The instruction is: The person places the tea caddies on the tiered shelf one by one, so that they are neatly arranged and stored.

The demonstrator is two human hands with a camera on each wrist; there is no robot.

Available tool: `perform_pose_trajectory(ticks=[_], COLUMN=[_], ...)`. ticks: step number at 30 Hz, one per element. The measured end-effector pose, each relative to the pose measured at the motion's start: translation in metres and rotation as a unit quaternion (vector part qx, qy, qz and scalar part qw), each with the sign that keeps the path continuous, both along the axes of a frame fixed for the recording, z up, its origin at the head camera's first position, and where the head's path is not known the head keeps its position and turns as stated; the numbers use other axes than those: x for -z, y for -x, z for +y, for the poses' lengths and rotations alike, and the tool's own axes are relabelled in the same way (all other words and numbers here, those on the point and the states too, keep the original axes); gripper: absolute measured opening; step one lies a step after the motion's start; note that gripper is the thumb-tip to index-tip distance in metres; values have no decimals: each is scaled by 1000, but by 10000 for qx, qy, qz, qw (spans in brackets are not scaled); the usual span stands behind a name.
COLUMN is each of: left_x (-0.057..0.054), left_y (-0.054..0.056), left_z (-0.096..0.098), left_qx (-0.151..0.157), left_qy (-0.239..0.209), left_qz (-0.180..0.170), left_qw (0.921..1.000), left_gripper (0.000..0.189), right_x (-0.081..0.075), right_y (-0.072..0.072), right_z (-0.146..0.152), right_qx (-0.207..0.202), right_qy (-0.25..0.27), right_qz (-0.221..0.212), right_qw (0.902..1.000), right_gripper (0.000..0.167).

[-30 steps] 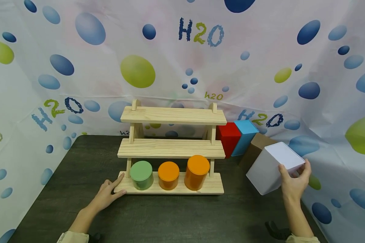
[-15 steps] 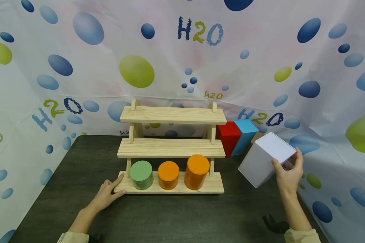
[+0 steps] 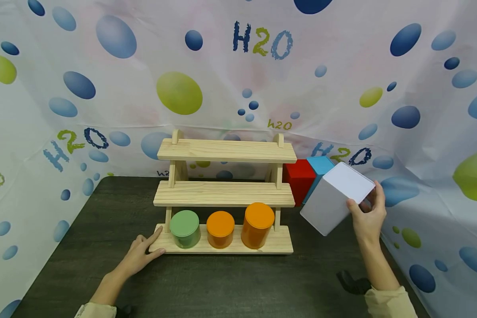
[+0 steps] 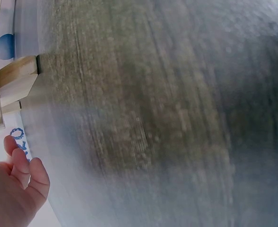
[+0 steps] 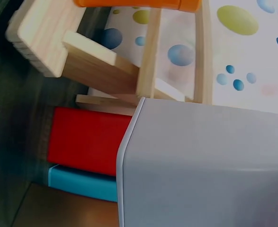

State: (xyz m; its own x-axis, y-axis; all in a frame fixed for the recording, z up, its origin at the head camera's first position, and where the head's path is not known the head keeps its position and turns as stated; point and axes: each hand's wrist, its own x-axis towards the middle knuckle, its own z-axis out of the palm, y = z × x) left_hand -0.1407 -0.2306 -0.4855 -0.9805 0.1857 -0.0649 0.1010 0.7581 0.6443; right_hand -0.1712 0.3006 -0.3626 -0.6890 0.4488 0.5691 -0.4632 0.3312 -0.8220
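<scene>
My right hand (image 3: 369, 216) pinches a white box (image 3: 329, 202) by its top right end, thumb on the near side. The box is tilted and overlaps the blue box (image 3: 319, 165) in the head view. Across the right wrist view, the white box (image 5: 200, 156) fills the lower right. My left hand (image 3: 137, 255) rests at the left end of a three-tier wooden shelf (image 3: 224, 194), index finger and thumb extended against its bottom board. On that board stand a green canister (image 3: 185, 229), a short orange canister (image 3: 220, 229) and a taller orange canister (image 3: 257, 225).
A red box (image 3: 299, 181) stands against the shelf's right side, with the blue one beside it. A brown box (image 5: 65, 208) shows in the right wrist view, hidden behind the white box from above. A patterned sheet (image 3: 238, 79) hangs behind the dark table (image 3: 222, 282).
My right hand has carried the white box left and away from me, toward the shelf, covering the brown box in the head view. My left hand has stayed in place.
</scene>
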Motion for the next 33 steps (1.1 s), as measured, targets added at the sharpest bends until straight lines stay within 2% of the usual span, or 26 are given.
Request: perform_pose_trajectory(ticks=[10,16,24,28,33], left_x=[2,4,5,5,5], left_y=[-1,0,2,3,3], left_z=[-1,0,0,-1,-2], left_qx=[10,-18,-35,-44,-73], left_qy=[50,12,87,167,164], left_qz=[177,37,50,105,62], left_qw=[9998,10000,9999,9998,9998], left_gripper=[71,72,71,71,72], right_x=[-14,-19,-26,-31,-37], right_y=[12,22,32,37,44], right_z=[-13,-22,-40,-51,-63], right_qx=[-724,-1204,-1637,-1738,-1804], right_qy=[465,648,650,406,82], right_qz=[586,706,516,357,182], right_qw=[9946,9881,9830,9833,9834], right_gripper=[80,81,86,85,91])
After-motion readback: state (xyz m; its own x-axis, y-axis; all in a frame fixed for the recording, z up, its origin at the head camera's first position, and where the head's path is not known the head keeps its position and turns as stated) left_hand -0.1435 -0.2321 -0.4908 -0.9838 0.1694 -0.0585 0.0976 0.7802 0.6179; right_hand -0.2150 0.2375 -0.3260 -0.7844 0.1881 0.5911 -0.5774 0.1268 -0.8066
